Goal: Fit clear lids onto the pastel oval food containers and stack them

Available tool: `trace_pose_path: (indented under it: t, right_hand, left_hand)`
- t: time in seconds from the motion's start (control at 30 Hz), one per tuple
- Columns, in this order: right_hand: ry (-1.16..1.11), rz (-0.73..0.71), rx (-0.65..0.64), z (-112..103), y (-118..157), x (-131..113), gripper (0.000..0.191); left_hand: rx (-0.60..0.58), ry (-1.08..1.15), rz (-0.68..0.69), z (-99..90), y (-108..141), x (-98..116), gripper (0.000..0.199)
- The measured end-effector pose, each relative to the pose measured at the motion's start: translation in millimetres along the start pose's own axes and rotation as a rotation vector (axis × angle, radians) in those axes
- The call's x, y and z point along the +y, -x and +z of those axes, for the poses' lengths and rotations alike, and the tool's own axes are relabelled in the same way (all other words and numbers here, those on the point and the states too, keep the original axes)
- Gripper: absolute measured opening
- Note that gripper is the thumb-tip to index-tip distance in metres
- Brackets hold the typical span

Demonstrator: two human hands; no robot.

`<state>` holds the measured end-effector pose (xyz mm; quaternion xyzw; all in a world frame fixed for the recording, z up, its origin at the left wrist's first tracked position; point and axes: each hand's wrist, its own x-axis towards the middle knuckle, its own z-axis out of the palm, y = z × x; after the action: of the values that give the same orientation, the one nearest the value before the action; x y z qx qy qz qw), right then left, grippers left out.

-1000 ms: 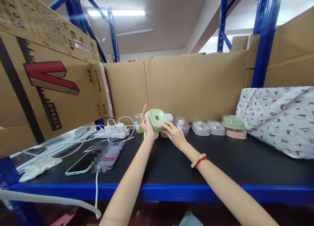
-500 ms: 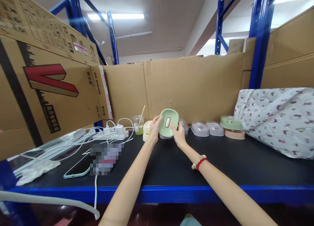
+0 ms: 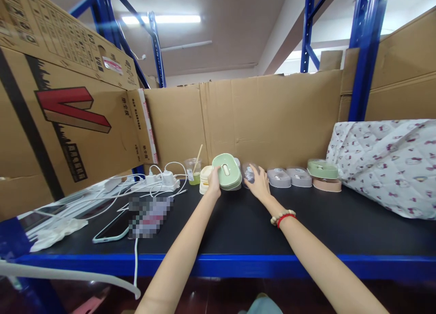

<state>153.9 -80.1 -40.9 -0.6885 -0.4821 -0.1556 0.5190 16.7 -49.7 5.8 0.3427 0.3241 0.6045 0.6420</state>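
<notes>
My left hand (image 3: 214, 182) grips a pale green soap dish (image 3: 231, 168) by its left edge and holds it tilted toward me. The dish is shallow, a rounded square with a pale oval in its middle. My right hand (image 3: 259, 184) is off the dish, its fingers spread at a stack of clear plastic lids (image 3: 250, 172); whether the fingertips touch them I cannot tell. Left of my left hand stands a stack of cream-coloured dishes (image 3: 204, 174), partly covered by the hand.
To the right are two grey lidded dishes (image 3: 279, 178) (image 3: 299, 177), then a green one (image 3: 322, 169) on a pink one (image 3: 327, 184). A cup with a stick (image 3: 194, 178), white cables (image 3: 160, 186) and a phone (image 3: 114, 227) lie left. Cardboard (image 3: 272, 123) walls the back.
My right hand has let go of the green dish and moved right to the clear lids. My left hand keeps the dish, which has shifted a little left.
</notes>
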Motion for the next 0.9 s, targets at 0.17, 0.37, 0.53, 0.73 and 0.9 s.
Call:
trace_pose_path:
  t: [0.17, 0.37, 0.53, 0.73, 0.9]
  right_hand:
    - [0.098, 0.112, -0.152, 5, -1, 12, 0.042]
    - [0.1, 0.137, -0.141, 6, -2, 16, 0.045]
    - [-0.018, 0.201, -0.073, 5, -7, 16, 0.049]
    - [-0.157, 0.073, 0.152, 3, -9, 16, 0.037]
    - [-0.112, 0.111, 0.031, -5, -6, 10, 0.022]
  left_hand:
    - [0.012, 0.098, -0.125, 2.0, 1, 1, 0.008]
    - [-0.026, 0.137, -0.103, 3.5, 6, 2, 0.009]
    - [0.014, 0.049, -0.099, 3.4, 2, 0, 0.011]
    - [0.043, -0.134, 0.081, 0.6, -10, -7, 0.02]
    - [0.074, -0.164, 0.026, -0.8, -8, -6, 0.02]
